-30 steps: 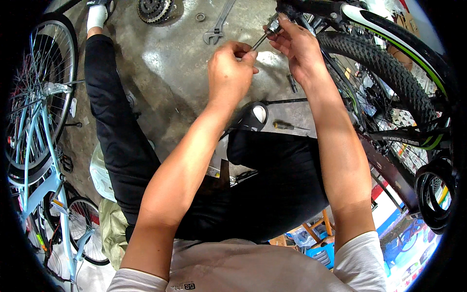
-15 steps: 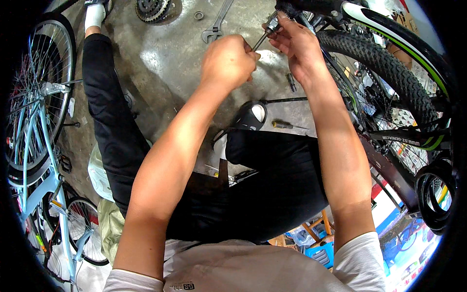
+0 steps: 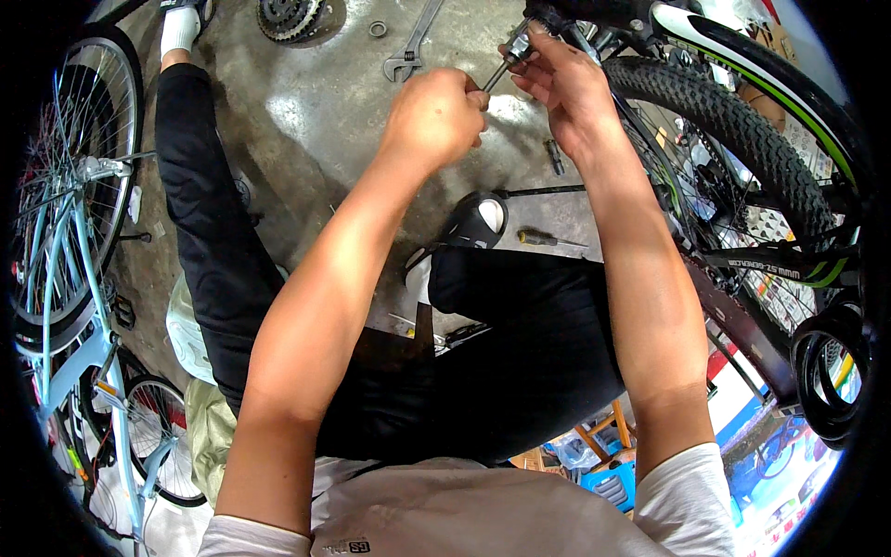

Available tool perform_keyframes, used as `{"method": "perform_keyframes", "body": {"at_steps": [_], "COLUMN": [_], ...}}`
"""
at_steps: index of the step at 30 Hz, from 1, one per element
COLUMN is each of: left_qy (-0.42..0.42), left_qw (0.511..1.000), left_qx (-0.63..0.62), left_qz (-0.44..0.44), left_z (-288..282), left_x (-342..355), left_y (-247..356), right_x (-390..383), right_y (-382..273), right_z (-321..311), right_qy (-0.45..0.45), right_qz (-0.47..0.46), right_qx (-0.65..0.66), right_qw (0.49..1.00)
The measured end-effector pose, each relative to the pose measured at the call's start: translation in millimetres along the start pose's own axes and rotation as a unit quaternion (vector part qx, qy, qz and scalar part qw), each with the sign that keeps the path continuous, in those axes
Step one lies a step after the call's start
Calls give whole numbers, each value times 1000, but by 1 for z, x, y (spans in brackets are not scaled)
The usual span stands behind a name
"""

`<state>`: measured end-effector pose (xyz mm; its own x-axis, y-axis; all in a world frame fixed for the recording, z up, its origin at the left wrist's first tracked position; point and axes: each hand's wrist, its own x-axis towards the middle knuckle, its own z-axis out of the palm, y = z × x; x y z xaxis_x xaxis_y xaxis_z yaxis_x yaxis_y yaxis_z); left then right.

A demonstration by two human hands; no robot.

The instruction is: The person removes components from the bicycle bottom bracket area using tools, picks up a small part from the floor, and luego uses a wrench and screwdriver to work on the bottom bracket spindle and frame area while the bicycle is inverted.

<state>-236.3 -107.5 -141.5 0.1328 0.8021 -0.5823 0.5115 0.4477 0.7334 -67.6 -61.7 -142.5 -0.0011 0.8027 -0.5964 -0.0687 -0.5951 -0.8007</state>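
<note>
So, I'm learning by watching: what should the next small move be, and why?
Probably a small turn of the thin rod with the left hand, while the right hand steadies the metal fitting: the left hand is closed round the rod, whose far end meets the fitting, and the right hand grips that fitting beside the bicycle.

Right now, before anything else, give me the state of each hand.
Left hand: closed, holding the metal rod.
Right hand: closed, thumb and fingers on the silver metal part at the rod's far end.
</note>
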Motion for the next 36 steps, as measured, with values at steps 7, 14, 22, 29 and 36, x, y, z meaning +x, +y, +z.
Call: {"method": "perform_keyframes", "body": {"at_steps": [7,14,22,29,36], "left_qy": [-32,-18,-3,16,40], "left_qw": [996,985,992,986,988], "left_qx": [-73,-168,-126,-163,-147], "left_qz": [-40,-24,-15,-13,-8], "left_z": [0,10,11,15,16], "left_x": [-2,-2,1,4,-1], "left_y": [5,-8,-7,-11,-10], "right_x": [-4,-2,-3,-2,-5], "right_y": [-2,0,-3,-1,-3], "right_z": [3,0,3,3,5], "right_qy": [6,6,20,23,20], "right_qz": [-1,9,7,0,0], "right_qx": [26,23,33,32,23], "right_qw": [1000,1000,999,999,1000]}}
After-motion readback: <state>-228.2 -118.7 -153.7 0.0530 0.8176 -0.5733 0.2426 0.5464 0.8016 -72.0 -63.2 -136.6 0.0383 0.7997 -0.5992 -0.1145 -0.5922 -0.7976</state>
